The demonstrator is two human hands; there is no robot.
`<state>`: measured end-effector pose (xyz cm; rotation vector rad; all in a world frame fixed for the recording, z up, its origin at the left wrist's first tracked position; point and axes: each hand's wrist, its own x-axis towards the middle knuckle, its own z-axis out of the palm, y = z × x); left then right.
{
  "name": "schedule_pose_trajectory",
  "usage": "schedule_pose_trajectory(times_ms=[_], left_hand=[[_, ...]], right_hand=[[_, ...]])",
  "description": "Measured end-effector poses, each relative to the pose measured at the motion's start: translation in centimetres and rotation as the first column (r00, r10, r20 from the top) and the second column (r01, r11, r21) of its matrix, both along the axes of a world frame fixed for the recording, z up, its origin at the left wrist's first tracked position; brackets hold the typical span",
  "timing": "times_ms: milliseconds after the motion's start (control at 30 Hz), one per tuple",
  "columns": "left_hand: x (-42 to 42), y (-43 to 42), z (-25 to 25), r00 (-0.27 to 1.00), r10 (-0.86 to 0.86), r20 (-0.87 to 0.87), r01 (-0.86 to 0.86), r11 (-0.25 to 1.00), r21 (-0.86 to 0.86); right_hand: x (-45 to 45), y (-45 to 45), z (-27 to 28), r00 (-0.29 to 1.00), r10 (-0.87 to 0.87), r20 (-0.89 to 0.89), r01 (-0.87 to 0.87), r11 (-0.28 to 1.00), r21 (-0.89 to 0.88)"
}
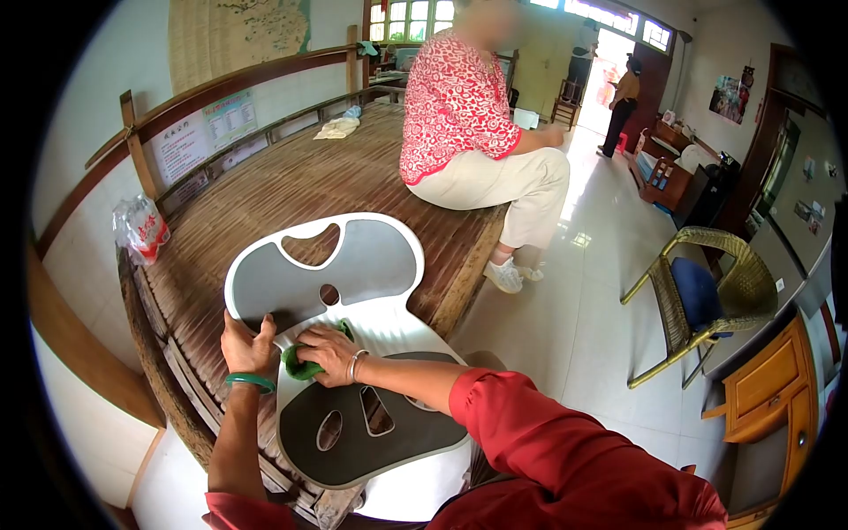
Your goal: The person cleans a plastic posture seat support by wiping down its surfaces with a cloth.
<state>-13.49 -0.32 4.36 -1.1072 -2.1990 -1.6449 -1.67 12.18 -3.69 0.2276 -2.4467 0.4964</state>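
Note:
A white seat-like board with grey pads (pixel 371 252) rests at the edge of a bamboo platform (pixel 221 212). My left hand (pixel 250 344) grips the board's left edge, its thumb on top beside the upper pad; a green bangle circles that wrist. Pressed on the white middle section, between the two pads, is my right hand (pixel 327 353), closed on a green cloth (pixel 302 364). A silver bracelet is on the right wrist. Part of the cloth is hidden under the fingers.
A person in a red patterned top (pixel 455 110) sits on the platform's right edge; another person (pixel 623 106) stands by the doorway. A plastic-wrapped package (pixel 141 231) lies at left, a folded cloth (pixel 337 128) farther back. A woven chair (pixel 707 291) and wooden cabinet (pixel 773 397) are at right.

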Motion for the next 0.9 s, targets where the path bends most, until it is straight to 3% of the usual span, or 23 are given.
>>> schedule_pose_trajectory(times_ms=[100,333,667,900], left_hand=[[-0.24,-0.16,0.02,0.999,0.017,0.031,-0.015,0.997,-0.073],[0.07,0.18,-0.22,0.999,0.014,-0.052,-0.012,0.999,0.04],[0.39,0.15,0.08,0.997,0.059,-0.056,-0.061,0.998,-0.022],[-0.15,-0.38,-0.21,0.999,-0.043,-0.014,0.043,0.999,0.007]], right_hand=[[-0.18,0.03,-0.18,1.0,0.003,-0.027,-0.003,1.0,0.001],[-0.1,0.05,-0.16,0.999,0.016,-0.028,-0.016,1.0,-0.006],[-0.19,0.18,-0.27,0.999,0.021,-0.035,-0.02,1.0,0.022],[-0.01,-0.11,-0.06,0.999,-0.019,-0.026,0.019,1.0,0.0]])
